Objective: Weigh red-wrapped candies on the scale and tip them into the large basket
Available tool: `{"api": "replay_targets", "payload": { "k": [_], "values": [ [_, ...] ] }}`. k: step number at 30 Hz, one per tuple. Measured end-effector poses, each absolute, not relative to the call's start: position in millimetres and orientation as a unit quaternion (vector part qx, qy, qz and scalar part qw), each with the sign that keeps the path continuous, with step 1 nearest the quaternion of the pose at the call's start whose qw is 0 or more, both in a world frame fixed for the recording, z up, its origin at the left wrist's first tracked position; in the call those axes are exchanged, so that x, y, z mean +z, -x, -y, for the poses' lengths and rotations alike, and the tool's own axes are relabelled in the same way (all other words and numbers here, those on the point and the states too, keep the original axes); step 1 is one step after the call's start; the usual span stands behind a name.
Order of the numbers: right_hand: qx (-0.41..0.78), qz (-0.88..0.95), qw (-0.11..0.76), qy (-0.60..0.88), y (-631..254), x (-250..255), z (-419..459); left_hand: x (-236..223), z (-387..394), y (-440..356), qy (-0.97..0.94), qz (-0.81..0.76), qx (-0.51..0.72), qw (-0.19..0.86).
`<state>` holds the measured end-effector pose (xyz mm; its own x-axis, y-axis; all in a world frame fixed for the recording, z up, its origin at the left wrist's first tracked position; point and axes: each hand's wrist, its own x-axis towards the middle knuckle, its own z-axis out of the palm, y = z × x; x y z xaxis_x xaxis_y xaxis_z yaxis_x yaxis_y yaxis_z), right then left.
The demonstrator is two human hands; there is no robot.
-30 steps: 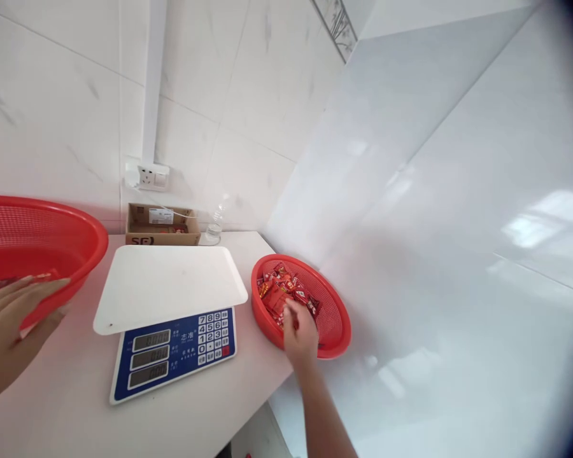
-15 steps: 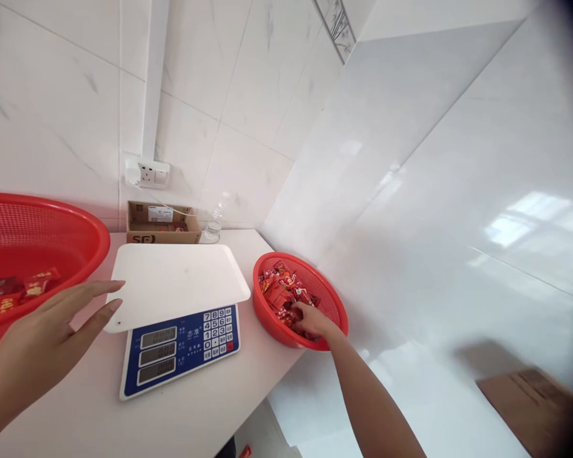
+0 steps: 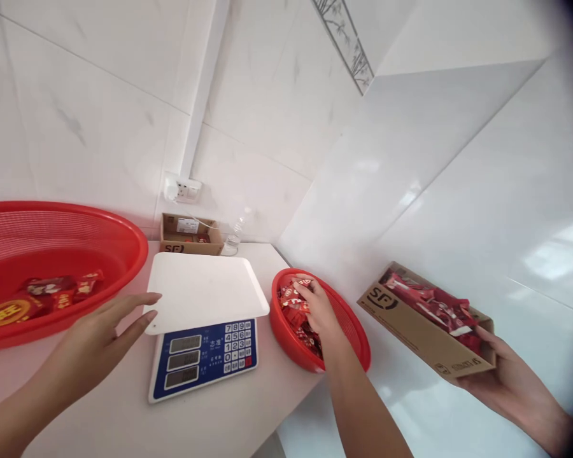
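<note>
Moved nearer: brown cardboard box [image 3: 413, 338] in co-worker's hand [image 3: 513, 385]. Left hand [image 3: 95, 337] spread, empty, by white rectangular tray [image 3: 205, 289]; right hand [image 3: 319, 308] half-curled at glossy red packets [image 3: 293, 317], hold unclear.

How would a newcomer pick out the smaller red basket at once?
Find the white table, then the blue-and-white scale on it. Just right of the scale sits the smaller red basket, holding red-wrapped packets. Unlike the other red basket, left of the scale, it has the camera wearer's right hand inside.

Glossy wrappers [image 3: 293, 316], plastic basket [image 3: 352, 327], matt cardboard box [image 3: 410, 332]
</note>
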<state>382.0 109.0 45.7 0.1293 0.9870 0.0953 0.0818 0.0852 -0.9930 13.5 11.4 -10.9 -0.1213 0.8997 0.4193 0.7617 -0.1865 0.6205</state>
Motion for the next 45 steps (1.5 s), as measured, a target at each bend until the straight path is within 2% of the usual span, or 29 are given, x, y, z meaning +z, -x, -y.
{"api": "replay_targets", "payload": {
  "k": [3, 7, 11, 15, 18, 23, 26, 29, 34, 42, 45],
  "values": [
    [0.444, 0.566, 0.489, 0.494, -324, 36, -123, 2, -6, -16, -0.644, -0.639, 0.396, 0.143],
    [0.423, 0.629, 0.442, 0.480, -268, 14, -141, 9, -4, -11, -0.637, -0.639, 0.411, 0.131],
    [0.362, 0.659, 0.447, 0.484, -245, -3, -156, 16, -1, -4, -0.624, -0.649, 0.418, 0.119],
    [0.380, 0.652, 0.425, 0.500, -247, -12, -167, 20, 0, -1, -0.622, -0.648, 0.424, 0.114],
    [0.358, 0.634, 0.446, 0.521, -255, -17, -172, 19, 0, 0, -0.622, -0.653, 0.416, 0.118],
    [0.252, 0.575, 0.543, 0.558, -266, -22, -174, 16, -1, 0, -0.625, -0.649, 0.418, 0.114],
    [0.258, 0.572, 0.549, 0.553, -269, -18, -170, 15, -1, 0, -0.631, -0.645, 0.418, 0.108],
    [0.309, 0.608, 0.511, 0.523, -271, -7, -162, 13, -2, 1, -0.634, -0.648, 0.408, 0.106],
    [0.405, 0.678, 0.367, 0.491, -268, 14, -149, 10, -2, 0, -0.641, -0.650, 0.392, 0.116],
    [0.421, 0.704, 0.280, 0.499, -228, 8, -135, 9, -2, -2, -0.651, -0.647, 0.377, 0.127],
    [0.406, 0.699, 0.302, 0.505, -223, 8, -134, 12, -1, -3, -0.651, -0.648, 0.371, 0.138]
  ]
}}
